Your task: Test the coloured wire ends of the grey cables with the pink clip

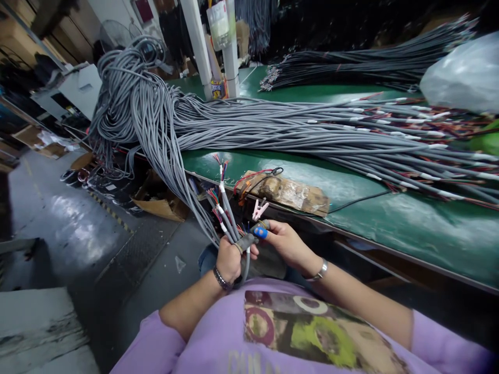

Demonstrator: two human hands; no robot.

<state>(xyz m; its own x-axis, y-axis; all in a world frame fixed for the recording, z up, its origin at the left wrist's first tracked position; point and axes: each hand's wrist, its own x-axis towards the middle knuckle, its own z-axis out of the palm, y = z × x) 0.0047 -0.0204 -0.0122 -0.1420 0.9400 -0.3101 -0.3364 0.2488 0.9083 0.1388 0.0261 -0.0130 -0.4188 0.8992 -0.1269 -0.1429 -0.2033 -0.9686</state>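
Observation:
My left hand [230, 259] is closed around a few grey cables [230, 221], their stripped ends fanning out above it in red, blue and other coloured wires [213, 196]. White sleeves sit where the grey jackets end. Against it, my right hand [278, 239] pinches thumb and fingers together at the wire ends; what lies between the fingertips is too small to make out. Coverings wrap some fingertips, and the right thumb has a blue one. Just beyond my hands, a pink clip [259, 209] stands at the bench edge beside a taped wooden block [288, 192] with red and black leads.
A thick bundle of grey cables [249, 124] lies along the green bench [370, 218], its coil drooping over the left end. Darker cables [351, 67] and a plastic bag [463, 75] are behind. Cardboard boxes [159, 200] stand on the floor at left.

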